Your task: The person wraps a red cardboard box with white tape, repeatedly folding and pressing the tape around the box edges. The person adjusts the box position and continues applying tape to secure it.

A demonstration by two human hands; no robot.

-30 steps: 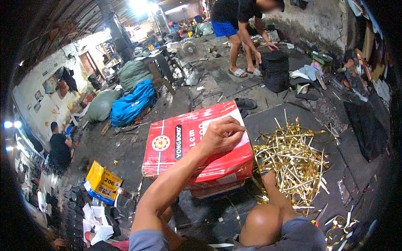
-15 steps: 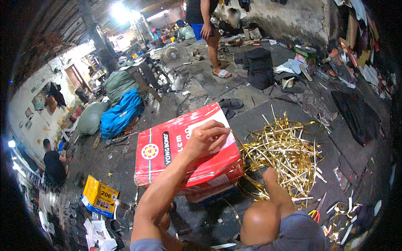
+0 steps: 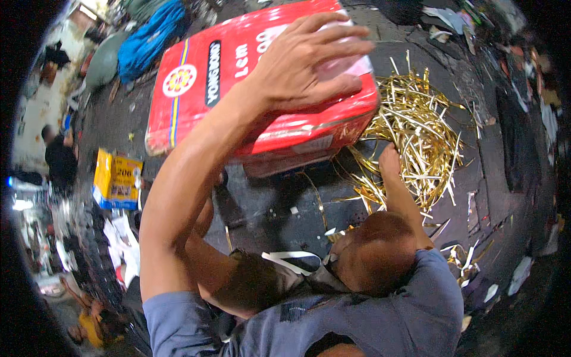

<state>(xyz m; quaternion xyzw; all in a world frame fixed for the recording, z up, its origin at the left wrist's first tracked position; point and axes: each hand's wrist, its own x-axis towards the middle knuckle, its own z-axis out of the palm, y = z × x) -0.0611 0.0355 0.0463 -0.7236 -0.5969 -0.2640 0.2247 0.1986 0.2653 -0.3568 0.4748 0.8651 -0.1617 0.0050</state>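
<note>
The left hand (image 3: 303,65) has unfurled from its earlier curl, blurred fingers spread over the red carton (image 3: 199,113) beneath them. The right hand (image 3: 389,159), grip unclear, seemingly reaches into tangled gold strips (image 3: 425,143) beside its fingers; freeing one calls for a pinch.

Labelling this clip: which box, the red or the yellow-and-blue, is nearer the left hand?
The large red box: the left hand is over its top. The smaller yellow-and-blue box sits apart, farther left.
</note>
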